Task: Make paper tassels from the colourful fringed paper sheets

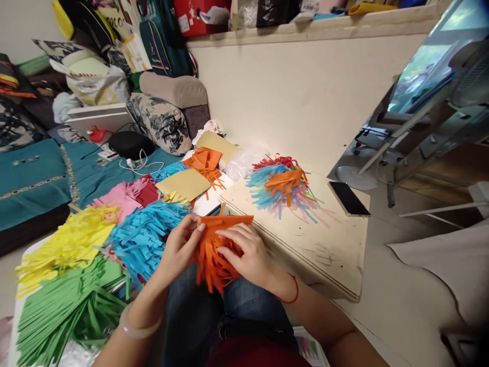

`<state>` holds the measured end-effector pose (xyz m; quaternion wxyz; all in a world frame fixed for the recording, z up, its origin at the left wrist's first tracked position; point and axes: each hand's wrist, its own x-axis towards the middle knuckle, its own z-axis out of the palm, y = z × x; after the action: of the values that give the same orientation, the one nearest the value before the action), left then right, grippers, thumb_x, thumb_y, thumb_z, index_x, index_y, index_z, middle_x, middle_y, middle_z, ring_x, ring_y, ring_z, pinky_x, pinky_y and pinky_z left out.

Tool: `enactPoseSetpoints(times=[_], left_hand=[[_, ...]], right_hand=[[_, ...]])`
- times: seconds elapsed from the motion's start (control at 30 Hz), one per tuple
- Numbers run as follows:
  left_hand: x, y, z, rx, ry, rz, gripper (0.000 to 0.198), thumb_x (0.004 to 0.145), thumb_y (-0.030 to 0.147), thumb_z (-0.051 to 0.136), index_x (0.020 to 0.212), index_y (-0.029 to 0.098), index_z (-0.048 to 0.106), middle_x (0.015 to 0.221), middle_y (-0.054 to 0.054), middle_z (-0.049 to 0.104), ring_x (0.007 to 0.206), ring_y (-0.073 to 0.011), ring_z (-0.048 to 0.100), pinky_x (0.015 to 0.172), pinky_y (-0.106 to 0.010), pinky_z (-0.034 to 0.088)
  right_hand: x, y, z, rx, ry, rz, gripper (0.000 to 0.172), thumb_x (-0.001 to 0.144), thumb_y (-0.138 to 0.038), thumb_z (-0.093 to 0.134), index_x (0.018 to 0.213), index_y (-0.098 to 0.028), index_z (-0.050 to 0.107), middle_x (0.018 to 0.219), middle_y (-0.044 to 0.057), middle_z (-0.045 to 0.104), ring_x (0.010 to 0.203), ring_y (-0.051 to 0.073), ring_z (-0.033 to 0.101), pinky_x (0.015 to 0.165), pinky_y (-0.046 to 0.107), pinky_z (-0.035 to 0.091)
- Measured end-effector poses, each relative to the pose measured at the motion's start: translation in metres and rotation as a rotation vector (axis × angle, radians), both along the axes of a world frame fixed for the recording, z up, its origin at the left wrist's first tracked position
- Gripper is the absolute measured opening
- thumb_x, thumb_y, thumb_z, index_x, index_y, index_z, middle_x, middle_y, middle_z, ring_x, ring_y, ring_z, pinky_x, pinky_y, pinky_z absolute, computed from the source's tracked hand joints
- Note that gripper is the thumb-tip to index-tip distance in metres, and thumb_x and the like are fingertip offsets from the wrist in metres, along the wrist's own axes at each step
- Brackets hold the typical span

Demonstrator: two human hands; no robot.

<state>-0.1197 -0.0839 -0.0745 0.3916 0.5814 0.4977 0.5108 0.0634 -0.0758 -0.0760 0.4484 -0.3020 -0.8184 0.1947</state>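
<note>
An orange fringed paper sheet (216,260) hangs in front of my lap, its uncut band at the top and its cut strips dangling. My left hand (184,239) pinches the band's left end between thumb and fingers. Over the right part lies my right hand (248,252), thumb and fingers bent onto the paper. Close to my left hand is a heap of blue fringed paper (147,234). Yellow fringe (71,239), green fringe (64,311) and pink fringe (122,196) are spread further left.
A wooden board (305,244) on my right holds a bundle of mixed-colour tassels (284,186) and a phone (349,199). Tan card (183,184) and more orange fringe (204,160) lie ahead. Behind are a sofa (95,158) and a standing fan (469,76).
</note>
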Motion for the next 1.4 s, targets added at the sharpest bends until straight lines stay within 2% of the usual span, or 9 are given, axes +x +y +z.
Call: enactPoseSetpoints(times=[0.13,0.3,0.4,0.53,0.6,0.7,0.8,0.9,1.4], left_hand=[[0.013,-0.010,0.004,-0.001,-0.219,0.105,0.021,0.087,0.038,0.058,0.086,0.021,0.046,0.061,0.008,0.041,0.044,-0.0044,0.035,0.040,-0.013,0.030],[0.025,-0.016,0.007,-0.041,-0.408,0.083,0.024,0.082,0.034,0.065,0.084,0.021,0.045,0.067,0.008,0.042,0.044,-0.0020,0.037,0.039,-0.010,0.032],[0.032,-0.018,0.002,-0.065,-0.472,0.031,0.025,0.081,0.031,0.067,0.082,0.020,0.045,0.067,0.008,0.042,0.045,-0.0011,0.036,0.041,-0.009,0.030],[0.039,-0.021,-0.005,-0.068,-0.539,-0.057,0.024,0.079,0.031,0.069,0.086,0.020,0.049,0.073,0.005,0.050,0.055,-0.0040,0.045,0.050,-0.013,0.038],[0.040,-0.022,-0.005,-0.064,-0.570,-0.112,0.022,0.082,0.034,0.066,0.089,0.020,0.050,0.075,0.004,0.052,0.057,-0.0050,0.046,0.053,-0.014,0.040],[0.039,-0.024,-0.002,-0.051,-0.545,-0.163,0.017,0.086,0.033,0.062,0.089,0.020,0.051,0.077,0.003,0.052,0.063,-0.0063,0.049,0.059,-0.015,0.041],[0.041,-0.025,0.003,-0.023,-0.466,-0.181,0.015,0.085,0.027,0.064,0.090,0.021,0.050,0.080,0.003,0.053,0.072,-0.0078,0.052,0.065,-0.015,0.042],[0.044,-0.026,0.008,0.009,-0.416,-0.189,0.014,0.086,0.025,0.063,0.091,0.022,0.050,0.080,0.004,0.051,0.069,-0.0065,0.050,0.063,-0.014,0.040],[0.058,-0.039,0.026,0.100,-0.313,-0.250,0.010,0.087,0.022,0.059,0.091,0.021,0.050,0.079,0.002,0.046,0.069,-0.0084,0.042,0.061,-0.016,0.038]], right_hand=[[0.011,-0.008,0.014,0.099,-0.145,-0.015,0.013,0.086,-0.032,0.063,0.082,-0.020,0.068,0.076,0.000,0.071,0.075,0.016,0.059,0.080,0.038,0.038],[0.028,-0.013,0.023,0.175,-0.328,0.146,0.019,0.086,-0.031,0.064,0.072,-0.018,0.063,0.073,-0.001,0.069,0.078,0.014,0.058,0.084,0.037,0.034],[0.031,-0.008,0.026,0.038,-0.218,0.151,0.025,0.083,-0.036,0.067,0.069,-0.017,0.059,0.072,0.000,0.065,0.074,0.013,0.056,0.078,0.032,0.038],[0.027,-0.003,0.028,-0.250,-0.017,0.111,0.012,0.084,-0.028,0.065,0.085,-0.017,0.060,0.081,0.001,0.061,0.074,0.011,0.056,0.069,0.024,0.044],[0.026,-0.003,0.030,-0.362,0.005,0.117,0.020,0.078,-0.029,0.071,0.091,-0.017,0.059,0.082,0.000,0.060,0.074,0.011,0.056,0.067,0.022,0.045],[0.028,-0.005,0.035,-0.434,-0.017,0.124,0.028,0.073,-0.029,0.074,0.093,-0.017,0.057,0.081,-0.001,0.059,0.073,0.011,0.055,0.067,0.022,0.045],[0.032,-0.005,0.040,-0.422,-0.034,0.163,0.018,0.076,-0.024,0.067,0.088,-0.016,0.056,0.080,0.000,0.057,0.073,0.010,0.054,0.067,0.022,0.045],[0.037,-0.004,0.043,-0.449,-0.025,0.205,0.010,0.080,-0.019,0.059,0.089,-0.017,0.056,0.081,0.000,0.057,0.072,0.009,0.053,0.066,0.021,0.044],[0.050,-0.007,0.061,-0.548,0.042,0.309,0.014,0.078,-0.012,0.056,0.091,-0.017,0.057,0.089,0.002,0.059,0.082,0.011,0.057,0.074,0.022,0.047]])
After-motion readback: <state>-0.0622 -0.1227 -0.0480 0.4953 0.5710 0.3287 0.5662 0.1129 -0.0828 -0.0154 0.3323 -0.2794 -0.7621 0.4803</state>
